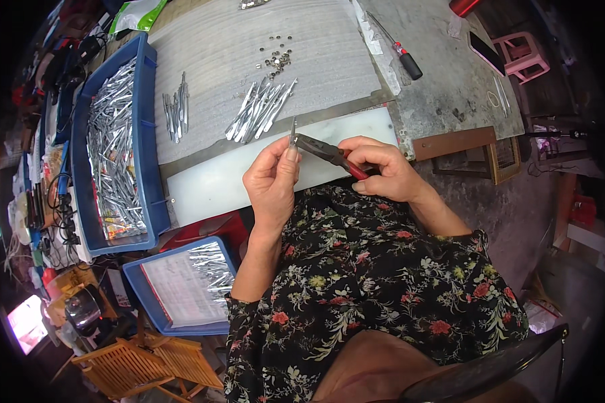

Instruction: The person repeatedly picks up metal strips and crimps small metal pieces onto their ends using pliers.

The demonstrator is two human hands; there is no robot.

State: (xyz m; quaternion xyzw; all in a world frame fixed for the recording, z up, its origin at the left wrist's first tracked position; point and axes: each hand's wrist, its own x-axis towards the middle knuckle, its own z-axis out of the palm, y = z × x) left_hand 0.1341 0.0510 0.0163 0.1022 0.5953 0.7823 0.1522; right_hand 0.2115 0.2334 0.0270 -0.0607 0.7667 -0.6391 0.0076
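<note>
Pinched between the thumb and fingers of my left hand (270, 178) is a slim silver metal piece (294, 123), held upright. My right hand (388, 169) is wrapped round the red handles of a pair of pliers (324, 150). The dark jaws meet the metal piece just above my left fingertips; how tightly they grip cannot be made out. Both hands are above the near edge of a white board (215, 193). Beyond them lies a fanned pile of similar slim metal pieces (261, 111), with a smaller bunch (177, 113) to its left. Small round metal parts (277, 62) are scattered farther back.
A deep blue bin (145, 141) full of metal pieces stands at the left. A lower blue tray (178, 330) holds more, beside my left forearm. On the table's right are a screwdriver (407, 64) and a phone (485, 52); a pink stool (524, 57) stands beyond.
</note>
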